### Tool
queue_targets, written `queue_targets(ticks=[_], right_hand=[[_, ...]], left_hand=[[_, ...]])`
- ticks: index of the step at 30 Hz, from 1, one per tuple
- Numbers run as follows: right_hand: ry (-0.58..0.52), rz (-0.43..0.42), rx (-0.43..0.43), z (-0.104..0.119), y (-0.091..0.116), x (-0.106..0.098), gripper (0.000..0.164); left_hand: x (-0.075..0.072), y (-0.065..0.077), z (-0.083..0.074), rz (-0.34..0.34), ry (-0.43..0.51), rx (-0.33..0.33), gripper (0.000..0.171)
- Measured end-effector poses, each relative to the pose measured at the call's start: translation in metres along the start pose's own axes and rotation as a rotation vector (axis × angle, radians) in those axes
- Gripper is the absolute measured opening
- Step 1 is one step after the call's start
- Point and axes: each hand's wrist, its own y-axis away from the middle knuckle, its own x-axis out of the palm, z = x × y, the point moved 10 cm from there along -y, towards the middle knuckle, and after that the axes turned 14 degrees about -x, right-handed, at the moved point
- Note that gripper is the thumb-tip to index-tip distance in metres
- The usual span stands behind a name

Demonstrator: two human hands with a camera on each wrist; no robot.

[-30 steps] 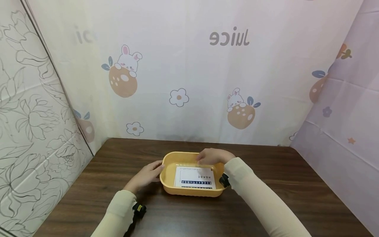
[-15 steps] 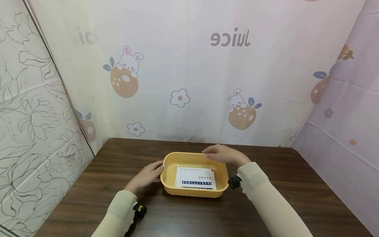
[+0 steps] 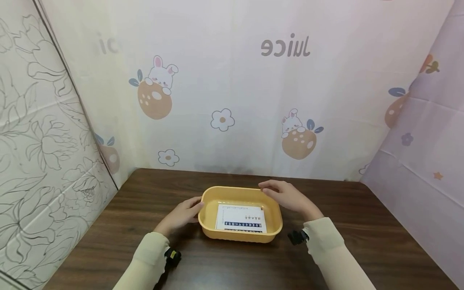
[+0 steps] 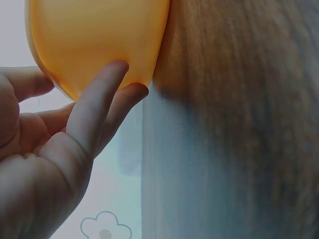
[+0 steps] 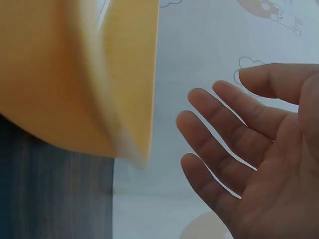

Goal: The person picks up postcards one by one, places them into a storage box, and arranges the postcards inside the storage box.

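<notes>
A yellow plastic basin [image 3: 275, 220] stands on the dark wooden table, with a white printed card [image 3: 235, 213] lying flat inside it. At the basin's left end is my left hand [image 3: 183, 213]. Its thumb lies at the rim and its fingers [image 4: 97, 107] press the outer wall, as the left wrist view shows. My right hand [image 3: 286, 195] hovers by the basin's far right corner, palm toward the basin. In the right wrist view its fingers [image 5: 219, 134] are spread and loosely bent, apart from the yellow wall, and hold nothing.
The brown tabletop [image 3: 232, 264] extends around the basin. Behind it hangs a pale curtain [image 3: 192, 80] printed with rabbits, fruit and flowers. A flower-line panel [image 3: 43, 145] stands on the left, a lilac curtain [image 3: 420, 161] on the right.
My right hand has come up out of the basin and moved right, past its rim. The left hand stays at the left end. The card lies as before.
</notes>
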Motion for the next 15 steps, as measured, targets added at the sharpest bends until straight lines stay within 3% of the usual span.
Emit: queue_targets(ticks=[7,15], right_hand=[[0.023,-0.119,0.018,-0.008,0.016,-0.01,0.039],[0.023,-0.194,0.038,-0.015,0.031,-0.014,0.037]], left_hand=[[0.0,-0.002,-0.001,-0.007,0.001,0.005,0.05],[0.0,-0.002,0.002,-0.006,0.022,-0.006,0.05]])
